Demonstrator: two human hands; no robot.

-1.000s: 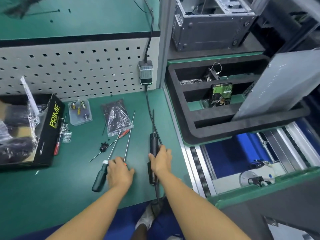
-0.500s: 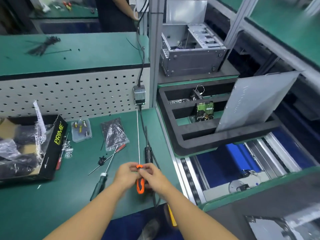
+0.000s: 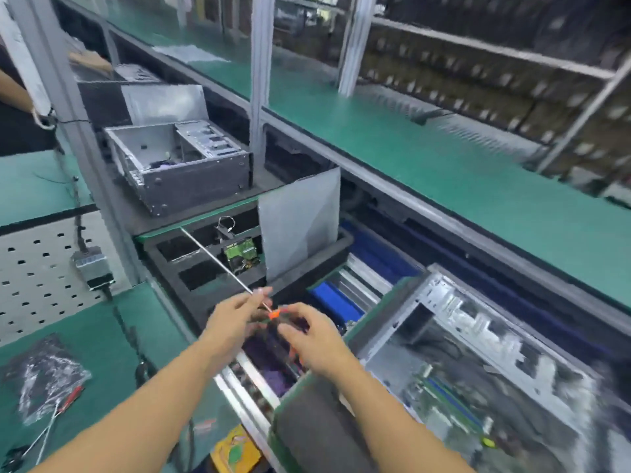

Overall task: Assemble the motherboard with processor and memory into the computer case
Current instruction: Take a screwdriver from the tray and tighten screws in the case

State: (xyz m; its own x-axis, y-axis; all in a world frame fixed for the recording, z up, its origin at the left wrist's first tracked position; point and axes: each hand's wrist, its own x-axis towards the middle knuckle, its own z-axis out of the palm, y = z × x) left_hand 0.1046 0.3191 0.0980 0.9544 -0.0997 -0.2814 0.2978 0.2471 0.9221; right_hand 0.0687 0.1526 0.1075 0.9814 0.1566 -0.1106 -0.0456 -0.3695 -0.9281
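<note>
Both hands hold a long screwdriver (image 3: 218, 260) with an orange handle over the conveyor edge. My left hand (image 3: 235, 319) pinches the thin metal shaft near the handle. My right hand (image 3: 309, 339) is closed around the orange handle, which is mostly hidden. The shaft points up and left over the black foam tray (image 3: 205, 278). At the lower right lies an open computer case (image 3: 478, 353) with a motherboard (image 3: 444, 401) inside, blurred. A second open case (image 3: 181, 169) stands on a pallet at the back left.
A grey side panel (image 3: 300, 227) leans in the foam tray beside a hard drive (image 3: 240, 256). On the green bench at left lie a plastic bag (image 3: 47, 373), a red-handled screwdriver (image 3: 68, 401) and a cable. A pegboard (image 3: 37, 278) stands behind.
My view has swung right from the bench to the conveyor and the case. Both hands carried the orange-handled screwdriver right; the shaft now tilts up-left instead of pointing straight away.
</note>
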